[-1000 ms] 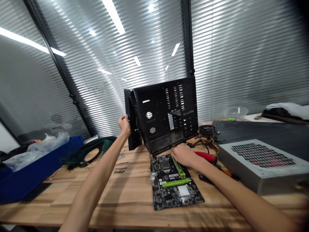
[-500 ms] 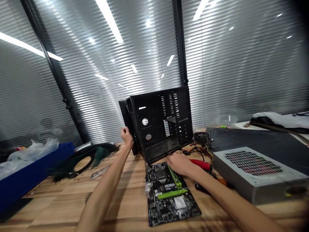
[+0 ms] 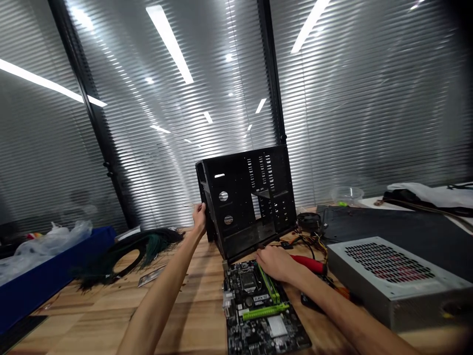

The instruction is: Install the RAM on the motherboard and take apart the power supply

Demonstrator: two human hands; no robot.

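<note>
A black, empty computer case (image 3: 247,197) stands on the wooden table (image 3: 99,315), its open side facing me. My left hand (image 3: 200,217) is closed on the case's left front edge. My right hand (image 3: 276,263) lies flat with fingers stretched at the case's lower front rim, partly over the top right of a black motherboard (image 3: 258,305) with green slots. A red-handled screwdriver (image 3: 310,264) lies just right of that hand.
A grey power supply (image 3: 391,278) with a mesh grille sits at the right, a black panel (image 3: 399,222) behind it. Loose cables and a fan (image 3: 308,222) lie by the case. A coil of dark cables (image 3: 133,246) and a blue bin (image 3: 51,271) sit left.
The case's front end has swung in line with the case, so the protruding front panel no longer shows. My left hand followed it rightward. My right hand stayed put.
</note>
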